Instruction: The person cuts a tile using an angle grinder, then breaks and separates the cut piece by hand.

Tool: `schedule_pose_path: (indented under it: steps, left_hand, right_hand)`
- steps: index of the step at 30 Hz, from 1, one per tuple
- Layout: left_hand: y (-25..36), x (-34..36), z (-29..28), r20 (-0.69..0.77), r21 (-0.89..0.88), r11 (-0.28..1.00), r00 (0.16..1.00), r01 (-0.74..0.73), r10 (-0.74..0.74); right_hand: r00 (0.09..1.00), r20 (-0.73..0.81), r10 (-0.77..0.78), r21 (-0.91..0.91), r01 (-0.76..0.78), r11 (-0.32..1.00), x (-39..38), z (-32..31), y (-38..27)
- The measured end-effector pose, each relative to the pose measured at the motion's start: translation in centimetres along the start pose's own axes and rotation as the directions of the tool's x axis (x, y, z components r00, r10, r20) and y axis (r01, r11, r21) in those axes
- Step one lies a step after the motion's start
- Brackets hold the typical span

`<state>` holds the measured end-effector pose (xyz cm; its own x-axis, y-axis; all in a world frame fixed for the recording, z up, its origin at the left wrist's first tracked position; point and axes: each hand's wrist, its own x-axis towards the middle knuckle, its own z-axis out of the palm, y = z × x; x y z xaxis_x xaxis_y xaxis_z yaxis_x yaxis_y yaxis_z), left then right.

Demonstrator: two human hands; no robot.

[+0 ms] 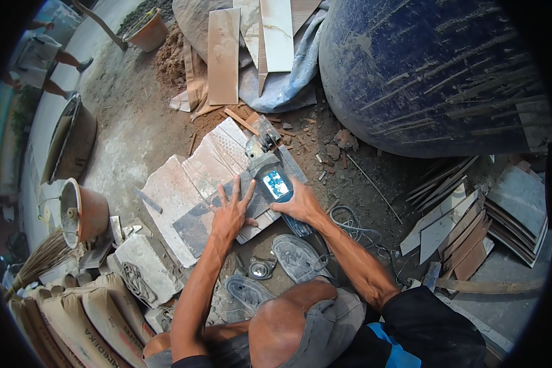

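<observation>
Widely splayed fingers [235,190], flat grey tile [195,233], cylindrical grinder [275,183], rough slab [169,185]

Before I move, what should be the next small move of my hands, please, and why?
I would probably slide your left hand slightly leftward, flat on the grey tile. Its spread fingers lie close beside the grinder that your right hand grips, so a little more clearance seems safer. The tile lies over a pale slab, so it may need steadying.
</observation>
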<state>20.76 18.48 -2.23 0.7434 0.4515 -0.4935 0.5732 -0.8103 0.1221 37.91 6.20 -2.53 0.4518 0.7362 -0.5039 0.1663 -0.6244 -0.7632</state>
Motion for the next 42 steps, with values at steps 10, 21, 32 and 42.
schedule_pose_path:
  steps: [10, 21, 32, 42]
  left_hand:
    - [0.07, 0.06, -0.19, 0.003, -0.048, 0.999, 1.0, 0.006, -0.006]
    - [0.26, -0.03, -0.31, -0.001, -0.029, 0.999, 1.0, 0.026, -0.026]
    - [0.23, 0.02, -0.38, -0.011, -0.082, 0.996, 0.999, 0.035, -0.036]
    - [0.34, 0.01, -0.51, 0.007, -0.112, 0.992, 0.998, 0.063, -0.062]
  right_hand:
    - [1.0, -0.015, 0.009, -0.002, -0.009, 1.0, 0.24, 0.29, 0.34]
    - [1.0, -0.011, 0.003, 0.014, -0.003, 1.0, 0.19, 0.19, 0.11]
    - [1.0, 0.012, 0.008, 0.018, -0.008, 1.0, 0.53, 0.1, 0.18]
    - [0.999, 0.022, 0.039, 0.009, -0.039, 0.999, 0.7, 0.08, 0.19]
